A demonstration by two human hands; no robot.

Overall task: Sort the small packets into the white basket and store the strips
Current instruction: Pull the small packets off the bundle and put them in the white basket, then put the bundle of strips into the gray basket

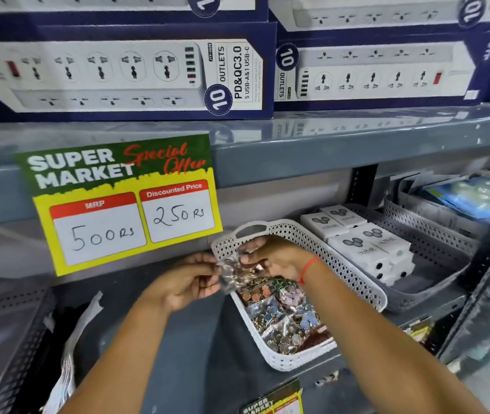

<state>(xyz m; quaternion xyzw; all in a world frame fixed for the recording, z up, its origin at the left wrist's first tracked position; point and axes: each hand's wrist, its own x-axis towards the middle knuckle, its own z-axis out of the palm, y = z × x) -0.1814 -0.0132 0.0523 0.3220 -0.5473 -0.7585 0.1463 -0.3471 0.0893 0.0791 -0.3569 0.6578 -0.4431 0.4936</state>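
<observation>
Packets [282,318] of small coloured items in clear plastic fill the white basket [354,282], which sits on the lower grey shelf [196,339] with its handle end toward the back. Both hands hold one clear packet [232,271] above the basket's far left corner. Left hand [187,282] pinches the packet's left edge between thumb and fingertips. Right hand [270,258] grips its upper right part with fingers curled; a red thread [308,268] circles that wrist. Immediately right of the white basket stands a grey basket [434,282] holding white boxes [363,243]. On the left of the shelf lies a long strip [70,348] of silvery packaging, well apart from the hands. A price sign [124,201] reading 500 and 250 hangs from the upper shelf edge, with boxed power strips [118,73] stacked above.
</observation>
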